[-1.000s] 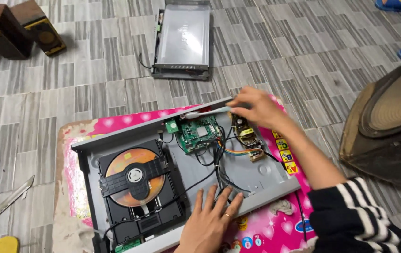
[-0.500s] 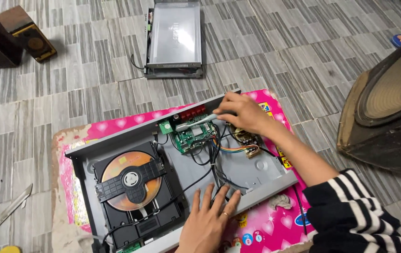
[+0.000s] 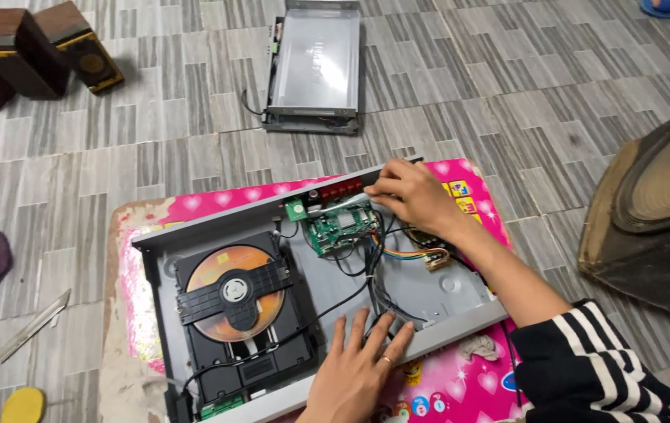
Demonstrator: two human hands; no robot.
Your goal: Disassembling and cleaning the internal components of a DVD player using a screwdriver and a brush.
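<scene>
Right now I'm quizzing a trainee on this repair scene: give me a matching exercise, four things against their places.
Things:
1. left hand
2. right hand
3. orange disc
4. green circuit board

Places:
A. in the black drive tray
B. flat on the chassis near edge
C. at the far front panel
D. mid-chassis, among wires

Pairs: 1-B, 2-C, 3-A, 4-D

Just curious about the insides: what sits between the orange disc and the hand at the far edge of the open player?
In the head view, a green circuit board with dark wires lies between the orange disc and the right hand.
</scene>
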